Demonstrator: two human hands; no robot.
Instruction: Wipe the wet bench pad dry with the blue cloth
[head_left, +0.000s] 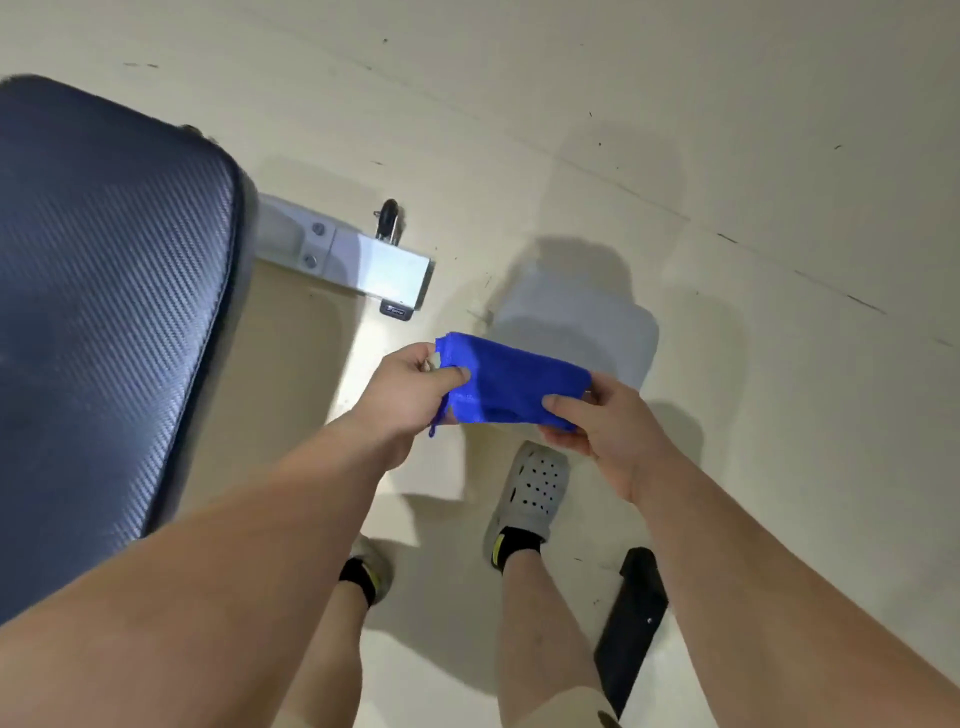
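Forearms (234, 545) bare; shorts (566, 713) beige; ankle socks (517, 543) black, yellow-green marking at heel; clogs (535, 483) light grey, perforated uppers.

bench pad (104, 312): cut by left edge | left shoe (378, 569): mostly behind arm (234, 571)

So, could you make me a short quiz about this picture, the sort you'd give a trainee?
1. Which hands hold the blue cloth? A. only the left. B. only the right. C. both.
2. Fill in: the bench pad is on the person's ____ side.
3. True or false: the cloth is already pressed on the pad.

Key
1. C: the left hand and the right hand each pinch one end.
2. left
3. False: it is held in the air, apart from the pad.
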